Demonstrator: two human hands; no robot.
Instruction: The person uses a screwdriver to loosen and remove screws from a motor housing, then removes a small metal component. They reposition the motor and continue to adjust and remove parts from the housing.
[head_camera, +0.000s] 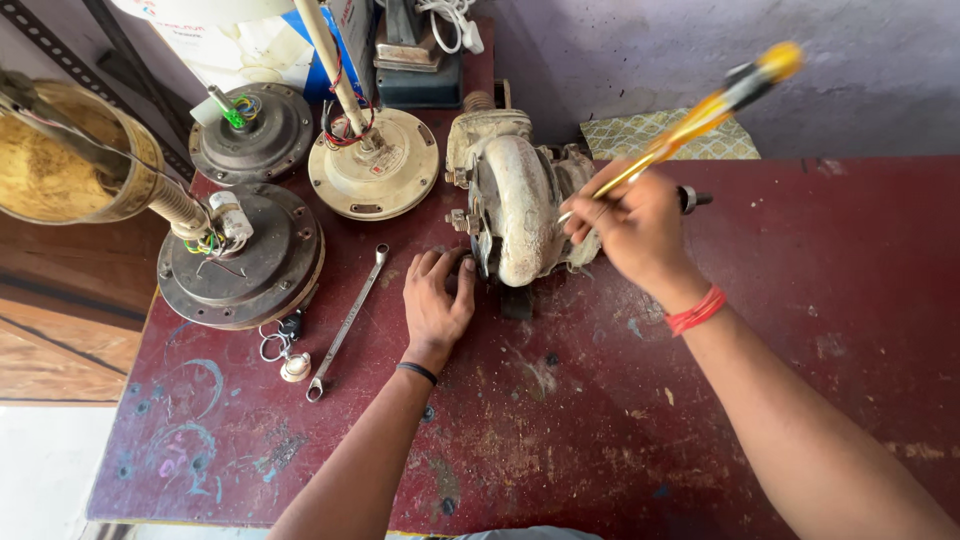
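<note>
The right hand (632, 228) grips a yellow-handled screwdriver (700, 118), fingers closed around the shank near the pump (520, 205); the handle is blurred and tilts up and away from the pump. The tip is hidden behind the fingers, so its seat on a fastener cannot be confirmed. The left hand (437, 300) rests on the table (800, 300) with fingers loosely curled against the pump's near-left base, holding nothing.

To work well here, brace the pump firmly with the left hand, keep the blade in line with the screw, and press before turning to avoid slipping.

Left of the pump lies a spanner (347, 322); beyond it sit a key ring (283, 345) and three round fan motors (241, 255). Behind and left of the pump stands a white and blue carton (262, 50) with printing. Behind and right of the pump lies a flat patterned yellow-green sheet (665, 137).
</note>
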